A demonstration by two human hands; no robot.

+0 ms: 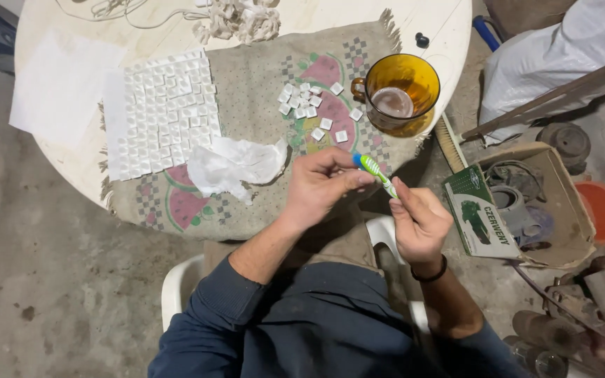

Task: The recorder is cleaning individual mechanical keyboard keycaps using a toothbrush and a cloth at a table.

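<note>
Your left hand (320, 185) and your right hand (420, 222) are both holding a green and white toothbrush (376, 173) just past the near edge of the round white table (449, 28). The fingers of your left hand are curled shut around the far end of the toothbrush, where a bit of blue shows. The fingers of your right hand are pinched shut on the near end. The toothbrush is tilted, with the left end farther away and the right end nearer to you. I cannot tell if something small is pressed against the brush, because your fingers hide it.

On the table lies a small mat (260, 91) with watermelon pictures and a fringe. A crumpled white tissue (236, 166) sits on the mat, just left of your left hand. Farther away, a little pile of loose white square tiles (311, 106) lies in the middle of the mat. To the left is a big sheet of white tiles (166, 112) set in neat rows. An amber glass mug (397, 94) with a pale drink in it stands at the right edge of the mat.

On the floor to the right is an open cardboard box (519, 210) with a green flap.
</note>
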